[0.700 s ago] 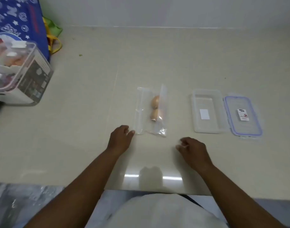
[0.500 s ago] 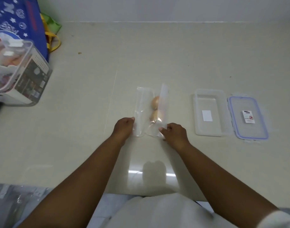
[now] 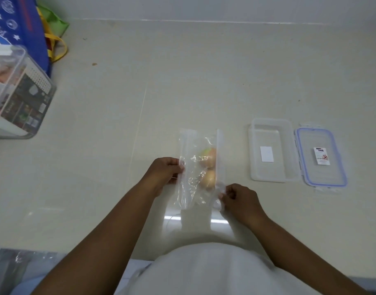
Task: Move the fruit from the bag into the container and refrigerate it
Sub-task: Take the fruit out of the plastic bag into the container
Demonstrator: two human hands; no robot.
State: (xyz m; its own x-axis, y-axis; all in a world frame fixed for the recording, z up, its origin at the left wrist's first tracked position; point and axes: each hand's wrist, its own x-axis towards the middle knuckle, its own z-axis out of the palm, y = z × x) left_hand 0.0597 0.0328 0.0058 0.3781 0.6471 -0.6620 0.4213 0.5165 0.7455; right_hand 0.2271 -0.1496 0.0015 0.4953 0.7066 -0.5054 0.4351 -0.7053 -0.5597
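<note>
Between the two hands hangs the clear bag (image 3: pixel 196 167), pinched on both sides; the left hand (image 3: pixel 164 174) has its grip clamped on the bag's left edge, about halfway along it, thumb on top and fingers curled beneath; the right hand (image 3: pixel 239 201) has its grip clamped on the bag's near right corner, the plastic bunched between thumb and fingertips. Inside the bag, just right of the left grip and just beyond the right one, sit two pieces of fruit (image 3: pixel 209 167), pale orange, one behind the other and touching, the farther one showing a patch of green; whether the bag's lower end rests on the desk (image 3: pixel 182 81) or is lifted off it cannot be told. Right of the grips, well apart from the bag, stands the clear container (image 3: pixel 269 126), open; just beside it on its far right lies the lid (image 3: pixel 322 184) with a blue rim and a small label. Far to the left of the grips stands a clear storage box (image 3: pixel 18 92), and behind it a blue patterned bag (image 3: pixel 16 20) with yellow handles.
</note>
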